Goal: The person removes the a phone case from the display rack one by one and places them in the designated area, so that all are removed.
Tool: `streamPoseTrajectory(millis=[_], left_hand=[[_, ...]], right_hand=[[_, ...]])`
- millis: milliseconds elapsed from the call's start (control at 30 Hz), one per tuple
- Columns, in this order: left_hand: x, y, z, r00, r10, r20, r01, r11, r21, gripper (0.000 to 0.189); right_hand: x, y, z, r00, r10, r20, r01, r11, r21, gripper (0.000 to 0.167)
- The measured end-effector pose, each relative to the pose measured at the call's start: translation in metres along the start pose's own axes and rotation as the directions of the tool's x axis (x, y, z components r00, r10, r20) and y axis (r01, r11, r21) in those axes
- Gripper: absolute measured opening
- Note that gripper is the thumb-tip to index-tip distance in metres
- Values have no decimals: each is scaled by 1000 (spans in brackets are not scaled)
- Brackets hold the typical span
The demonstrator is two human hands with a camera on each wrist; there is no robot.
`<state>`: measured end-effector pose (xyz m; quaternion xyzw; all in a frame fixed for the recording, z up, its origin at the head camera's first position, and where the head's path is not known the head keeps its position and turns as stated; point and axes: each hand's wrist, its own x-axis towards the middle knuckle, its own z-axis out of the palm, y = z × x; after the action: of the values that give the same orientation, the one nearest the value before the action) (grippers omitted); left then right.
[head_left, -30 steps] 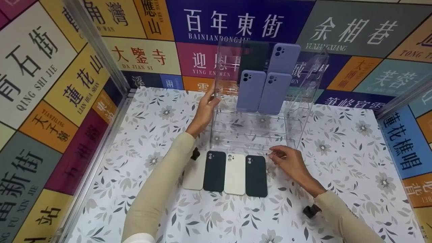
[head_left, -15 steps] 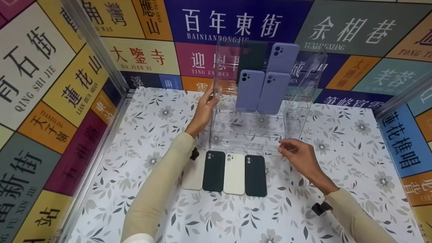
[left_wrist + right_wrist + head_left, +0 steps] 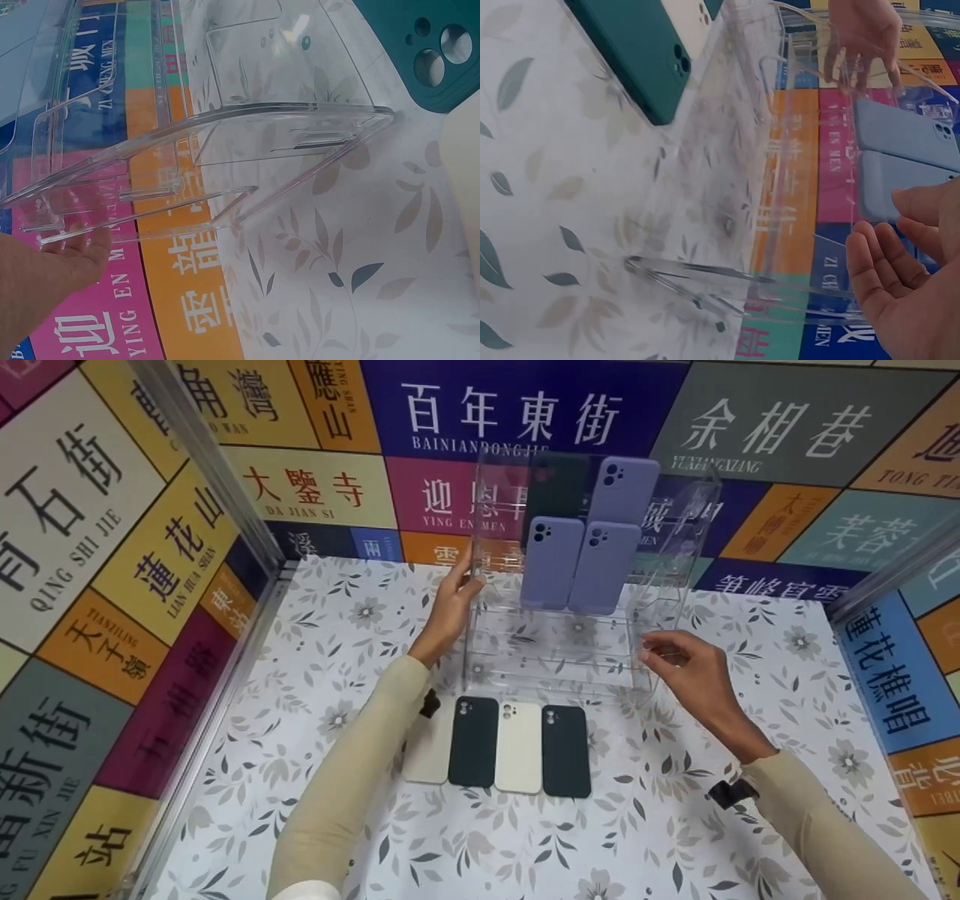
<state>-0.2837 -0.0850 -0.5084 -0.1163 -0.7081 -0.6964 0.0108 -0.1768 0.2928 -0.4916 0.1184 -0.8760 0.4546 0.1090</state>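
My left hand [image 3: 452,604] grips the left side panel of a clear tiered display stand [image 3: 555,664]; its fingers lie behind the panel in the left wrist view. Beside the stand's lower right side is my right hand [image 3: 690,664], fingers loosely bent with nothing between them. Two lavender phone cases [image 3: 552,562] lean side by side on a middle tier. Behind them stand another lavender case [image 3: 628,487] and a dark green case [image 3: 559,484]. In front of the stand, a row on the table alternates cream cases [image 3: 519,746] and dark green cases [image 3: 473,741].
The table [image 3: 750,810] wears a white cover with leaves and flowers. A back wall [image 3: 525,405] of coloured sign panels rises behind the stand, and similar panels [image 3: 82,660] line the left and right sides. Black wrist straps [image 3: 731,793] show at both sleeves.
My right hand has moved right and away from me, from beside the right-hand dark green case to the stand's right side. My left hand keeps its hold on the stand.
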Motion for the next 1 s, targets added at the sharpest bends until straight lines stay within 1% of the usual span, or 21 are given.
streamPoseTrajectory(millis=[300,533,633,833,1000], left_hand=[[1,2,0,1000,3,-18,-3,1000,5,69],[0,1,0,1000,29,-3,-29,999,20,69],[-1,0,-1,1000,30,-2,-30,999,26,68],[-3,-1,-2,1000,23,-9,-23,1000,15,67],[0,1,1,1000,30,-5,-30,1000,5,67]], right_hand=[[24,-12,-15,999,-29,-36,27,999,-41,27],[40,-20,-21,996,-34,-77,33,999,-12,28],[47,-25,-22,995,-28,-92,26,999,-23,29],[59,-29,-26,995,-29,-97,26,999,-28,30],[64,-31,-29,994,-31,-107,27,999,-40,30]])
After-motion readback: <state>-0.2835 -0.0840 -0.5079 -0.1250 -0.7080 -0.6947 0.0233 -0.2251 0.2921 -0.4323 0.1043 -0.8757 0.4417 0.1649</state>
